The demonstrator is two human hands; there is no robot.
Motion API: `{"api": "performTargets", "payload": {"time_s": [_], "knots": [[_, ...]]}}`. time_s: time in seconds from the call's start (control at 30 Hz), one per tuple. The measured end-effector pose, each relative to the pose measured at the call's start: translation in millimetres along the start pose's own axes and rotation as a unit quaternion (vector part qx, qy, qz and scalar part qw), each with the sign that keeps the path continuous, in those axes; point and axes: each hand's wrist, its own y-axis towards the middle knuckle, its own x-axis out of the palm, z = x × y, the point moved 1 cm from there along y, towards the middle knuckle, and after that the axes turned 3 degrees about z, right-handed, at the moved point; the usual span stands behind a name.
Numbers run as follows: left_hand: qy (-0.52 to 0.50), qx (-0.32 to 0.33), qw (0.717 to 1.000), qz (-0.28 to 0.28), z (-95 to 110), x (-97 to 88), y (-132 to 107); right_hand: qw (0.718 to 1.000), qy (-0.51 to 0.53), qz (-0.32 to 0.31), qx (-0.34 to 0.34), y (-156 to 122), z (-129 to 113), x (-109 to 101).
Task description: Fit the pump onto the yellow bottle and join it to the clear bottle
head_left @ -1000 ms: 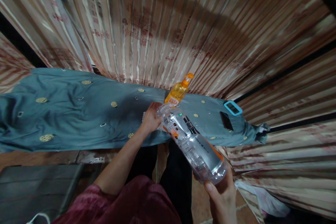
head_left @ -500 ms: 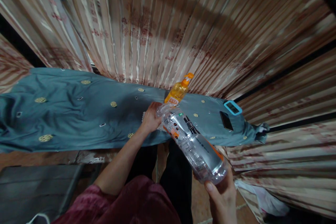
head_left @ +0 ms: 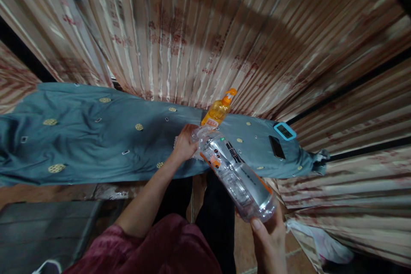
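A large clear plastic bottle [head_left: 239, 175] with a silver and orange label lies tilted across my view, its neck up and left, its base toward me. My left hand [head_left: 186, 143] is closed at the neck end; the fingertips are partly hidden. At the base, my right hand [head_left: 269, 233] grips the bottle from below, thumb on the near side. Just beyond the neck stands a pump bottle [head_left: 218, 111] of orange-yellow liquid with an orange pump top. Something white and thin, perhaps a cloth or paper [head_left: 198, 154], shows beneath my left hand.
A teal patterned cloth [head_left: 96, 137] covers the long narrow surface. On its right part lie a dark phone [head_left: 276, 147] and a blue-framed digital clock [head_left: 284, 131]. Striped curtains [head_left: 192, 30] hang behind and at the right. A grey surface [head_left: 41, 227] is at lower left.
The clear bottle has turned slightly about its length, so its label sits a little differently. My right hand has shifted slightly at the base; my left hand stays at the neck.
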Motion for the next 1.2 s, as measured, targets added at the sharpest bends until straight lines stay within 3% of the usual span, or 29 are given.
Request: {"api": "performTargets", "payload": {"time_s": [0.93,1.2], "knots": [[0.005,0.002,1.000,-0.008,1,1.4,1,1.000,-0.002,-0.010,-0.025,0,-8,1],[0.005,0.000,1.000,-0.002,2,0.9,2,1.000,-0.002,-0.012,0.005,-1,-14,0]]}}
